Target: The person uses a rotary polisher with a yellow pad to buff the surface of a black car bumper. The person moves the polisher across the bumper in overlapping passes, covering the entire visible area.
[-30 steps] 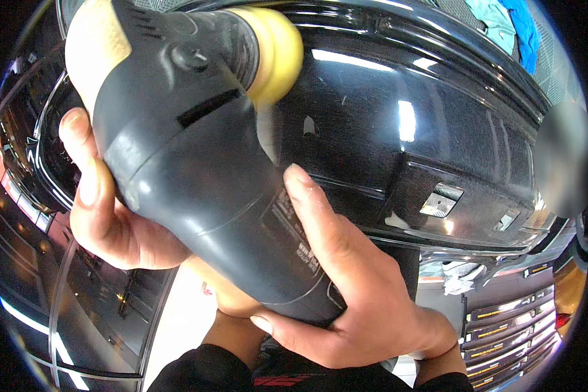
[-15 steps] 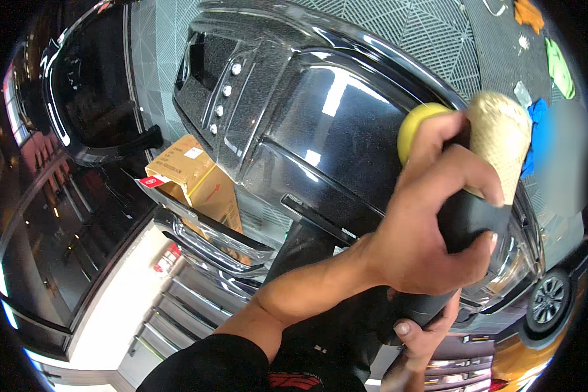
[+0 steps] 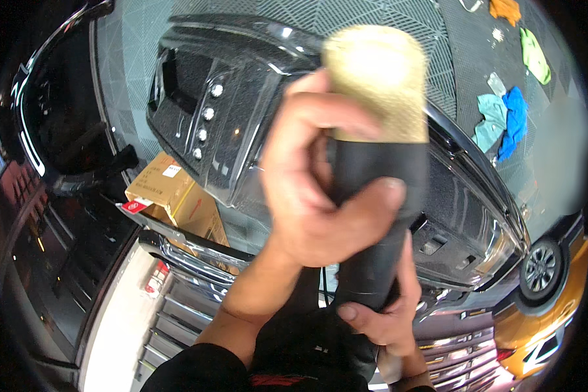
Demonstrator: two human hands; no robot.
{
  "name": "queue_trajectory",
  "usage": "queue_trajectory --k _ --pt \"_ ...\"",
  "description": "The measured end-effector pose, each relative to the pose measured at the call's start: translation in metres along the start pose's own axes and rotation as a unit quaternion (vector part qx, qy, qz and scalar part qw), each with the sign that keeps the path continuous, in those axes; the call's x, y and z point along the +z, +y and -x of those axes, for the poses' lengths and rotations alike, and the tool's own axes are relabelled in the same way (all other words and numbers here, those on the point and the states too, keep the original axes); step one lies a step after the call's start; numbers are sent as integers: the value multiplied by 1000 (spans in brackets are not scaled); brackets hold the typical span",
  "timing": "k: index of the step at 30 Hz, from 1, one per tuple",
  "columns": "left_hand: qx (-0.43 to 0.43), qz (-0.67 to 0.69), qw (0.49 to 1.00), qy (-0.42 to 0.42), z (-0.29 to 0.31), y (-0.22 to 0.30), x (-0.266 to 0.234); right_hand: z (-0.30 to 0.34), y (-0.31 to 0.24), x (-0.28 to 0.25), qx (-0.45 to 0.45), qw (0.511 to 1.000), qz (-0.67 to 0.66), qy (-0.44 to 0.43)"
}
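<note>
Both my hands hold a power polisher (image 3: 380, 168) with a gold head and a black body. My left hand (image 3: 294, 176) wraps round its neck just below the head, the thumb lying across the black part. Lower down, my right hand (image 3: 389, 320) grips the black handle. The yellow pad is out of sight now behind the tool and my left hand. Beneath lies a glossy black car body part (image 3: 470, 209), dusted with fine specks, with a row of several round silver pieces at its left. The polisher covers much of its middle; I cannot tell whether they touch.
Left of the black part are a cardboard box (image 3: 160, 183) and a dark car (image 3: 65, 98). Blue cloth (image 3: 515, 121), teal cloth (image 3: 489, 121), green cloth (image 3: 534, 55) and orange cloth (image 3: 505, 9) lie on the grated floor. An orange car (image 3: 555, 307) stands at the right.
The polisher and both hands have shifted left across the view, the tool now more upright. The yellow pad has gone from sight. My view has turned slightly, showing more of the cloths.
</note>
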State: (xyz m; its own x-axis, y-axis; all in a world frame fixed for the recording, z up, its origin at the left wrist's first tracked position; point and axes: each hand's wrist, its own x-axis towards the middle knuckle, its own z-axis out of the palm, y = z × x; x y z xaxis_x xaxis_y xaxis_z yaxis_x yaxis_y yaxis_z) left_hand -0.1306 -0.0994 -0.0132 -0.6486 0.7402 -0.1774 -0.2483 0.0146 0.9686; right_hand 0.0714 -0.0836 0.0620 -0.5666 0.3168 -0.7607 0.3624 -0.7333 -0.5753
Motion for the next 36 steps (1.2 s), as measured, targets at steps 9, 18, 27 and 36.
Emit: queue_trajectory --k 9,18,27,36 --pt "-56 46 992 107 -8 15 -28 -36 -5 24 -74 995 18 -68" --pt "-63 49 991 104 -6 13 -46 -43 1 26 -91 992 31 -87" --pt "-58 44 994 78 3 10 2 -12 -1 5 -73 995 58 -36" --pt "-23 -23 994 -107 17 -12 63 66 14 -29 68 985 -67 141"
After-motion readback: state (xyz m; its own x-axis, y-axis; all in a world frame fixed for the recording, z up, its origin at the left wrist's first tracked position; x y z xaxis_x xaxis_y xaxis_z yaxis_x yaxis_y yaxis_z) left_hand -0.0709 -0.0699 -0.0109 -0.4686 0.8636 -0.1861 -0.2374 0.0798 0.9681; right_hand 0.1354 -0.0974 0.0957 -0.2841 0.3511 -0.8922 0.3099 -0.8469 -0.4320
